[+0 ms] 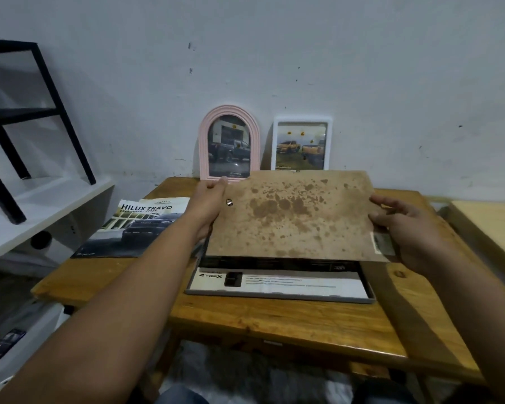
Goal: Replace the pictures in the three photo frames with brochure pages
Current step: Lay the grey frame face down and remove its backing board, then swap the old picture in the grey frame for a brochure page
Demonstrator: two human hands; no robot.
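Observation:
A stained brown backing board (292, 217) hangs tilted above a grey photo frame (280, 297) that lies face down on the wooden table (274, 322). A brochure page (301, 282) with text lies inside the grey frame. My left hand (209, 205) grips the board's left edge and my right hand (405, 228) grips its right edge. A pink arched frame (229, 142) and a white rectangular frame (301, 142) stand against the wall, each showing a truck picture. A Hilux Travo brochure (134, 228) lies at the table's left.
A black metal rack (27, 112) stands on a white shelf (41, 211) to the left. A second pale wooden surface (490, 228) sits at the right. Printed papers (0, 348) lie low on the left near the floor.

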